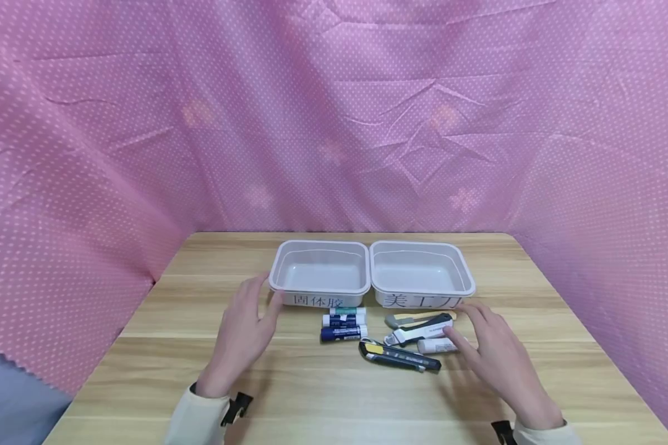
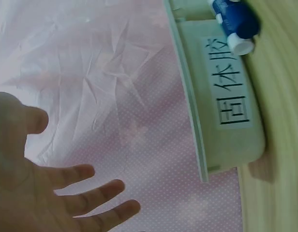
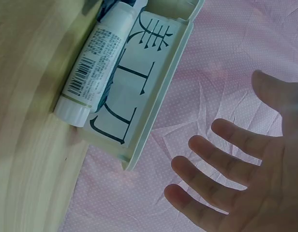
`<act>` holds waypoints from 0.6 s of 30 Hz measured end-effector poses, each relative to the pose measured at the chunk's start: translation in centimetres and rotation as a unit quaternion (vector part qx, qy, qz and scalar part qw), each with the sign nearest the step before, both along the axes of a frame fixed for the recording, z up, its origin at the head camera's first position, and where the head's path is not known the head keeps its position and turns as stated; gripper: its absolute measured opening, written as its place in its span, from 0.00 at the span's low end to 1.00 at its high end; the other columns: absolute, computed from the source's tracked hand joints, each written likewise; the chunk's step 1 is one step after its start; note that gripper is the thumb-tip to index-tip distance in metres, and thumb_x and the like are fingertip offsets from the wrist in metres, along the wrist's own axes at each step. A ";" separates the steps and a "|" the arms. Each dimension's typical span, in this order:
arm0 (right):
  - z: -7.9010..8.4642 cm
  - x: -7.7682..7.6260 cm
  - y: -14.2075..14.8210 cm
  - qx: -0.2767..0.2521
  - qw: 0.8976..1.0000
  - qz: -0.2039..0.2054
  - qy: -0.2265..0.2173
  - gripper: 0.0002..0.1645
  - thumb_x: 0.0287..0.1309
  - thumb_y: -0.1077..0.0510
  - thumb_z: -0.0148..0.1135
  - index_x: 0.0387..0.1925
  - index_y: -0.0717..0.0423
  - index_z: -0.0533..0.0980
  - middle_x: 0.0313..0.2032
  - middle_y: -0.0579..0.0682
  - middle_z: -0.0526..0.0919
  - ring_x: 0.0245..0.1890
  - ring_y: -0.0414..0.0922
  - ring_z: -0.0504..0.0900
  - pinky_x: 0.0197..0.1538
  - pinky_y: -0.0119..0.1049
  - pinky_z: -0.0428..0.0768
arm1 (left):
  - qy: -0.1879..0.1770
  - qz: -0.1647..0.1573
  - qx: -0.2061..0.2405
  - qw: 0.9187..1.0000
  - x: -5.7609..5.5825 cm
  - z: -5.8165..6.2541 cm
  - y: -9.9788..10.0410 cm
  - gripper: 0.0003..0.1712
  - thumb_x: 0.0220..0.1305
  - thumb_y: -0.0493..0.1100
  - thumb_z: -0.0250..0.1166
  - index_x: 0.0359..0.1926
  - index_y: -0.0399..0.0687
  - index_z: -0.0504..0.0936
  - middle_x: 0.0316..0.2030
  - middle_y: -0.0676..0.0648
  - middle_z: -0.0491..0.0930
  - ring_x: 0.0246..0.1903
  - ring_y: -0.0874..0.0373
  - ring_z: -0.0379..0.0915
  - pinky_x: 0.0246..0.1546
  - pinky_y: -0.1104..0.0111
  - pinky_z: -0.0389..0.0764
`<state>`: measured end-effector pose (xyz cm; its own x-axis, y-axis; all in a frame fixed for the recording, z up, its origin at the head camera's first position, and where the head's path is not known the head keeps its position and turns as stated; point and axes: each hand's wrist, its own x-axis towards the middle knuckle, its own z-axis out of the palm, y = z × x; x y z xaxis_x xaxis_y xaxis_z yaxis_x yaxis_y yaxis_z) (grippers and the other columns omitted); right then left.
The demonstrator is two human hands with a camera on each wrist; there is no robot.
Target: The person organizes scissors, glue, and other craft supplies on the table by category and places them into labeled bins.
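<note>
My left hand [image 1: 242,337], fingers spread and holding nothing, hovers beside the left white plastic box [image 1: 289,298]. Near that box's front lie three glue sticks: a green-and-white one [image 1: 347,311], a blue one [image 1: 339,321] and a dark blue one [image 1: 339,334]. On the other side my right hand [image 1: 498,355] is also spread with nothing in it, close to a white glue stick [image 1: 436,345]. Beside this stick are a yellow-and-grey utility knife [image 1: 417,319] and a white-and-black utility knife [image 1: 420,332]. A black utility knife [image 1: 401,356] with a yellow patch lies nearest me.
The right white plastic box [image 1: 378,298] stands against the left one. Both bear printed labels in front, and no items show inside. They rest on a wooden table [image 1: 334,408], with a pink dotted cloth [image 1: 334,123] hanging behind and at the sides.
</note>
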<state>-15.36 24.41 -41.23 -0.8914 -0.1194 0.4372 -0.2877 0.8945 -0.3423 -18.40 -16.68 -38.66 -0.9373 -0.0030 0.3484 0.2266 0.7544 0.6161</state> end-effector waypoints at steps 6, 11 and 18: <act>0.5 -0.6 0.1 0.001 1.000 0.002 -0.024 0.27 0.69 0.43 0.63 0.59 0.57 0.76 0.59 0.62 0.79 0.57 0.65 0.78 0.55 0.67 0.77 | 0.018 0.007 0.065 0.998 -1.9 1.1 -0.7 0.36 0.78 0.60 0.51 0.73 0.38 0.66 0.68 0.35 0.70 0.68 0.38 0.65 0.68 0.40 0.67; 0.6 -1.0 0.2 -0.014 0.999 0.023 -0.022 0.26 0.69 0.45 0.65 0.59 0.58 0.77 0.57 0.62 0.80 0.59 0.63 0.78 0.59 0.65 0.75 | 0.028 0.010 0.109 0.994 -3.4 1.2 -1.1 0.31 0.78 0.54 0.54 0.70 0.36 0.68 0.65 0.34 0.72 0.65 0.37 0.68 0.64 0.41 0.71; 0.8 -1.7 0.2 -0.022 0.999 0.038 -0.024 0.25 0.68 0.48 0.66 0.61 0.56 0.77 0.57 0.61 0.81 0.59 0.62 0.78 0.59 0.66 0.75 | 0.011 0.014 0.165 0.986 -4.9 0.6 -1.5 0.31 0.77 0.52 0.57 0.69 0.36 0.69 0.65 0.34 0.72 0.65 0.36 0.67 0.65 0.40 0.70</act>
<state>-17.06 24.57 -40.39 -0.9005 -0.1696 0.4004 -0.3370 0.8542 -0.3960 -23.32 -18.19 -38.07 -0.9276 -0.1454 0.3440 0.2244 0.5192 0.8247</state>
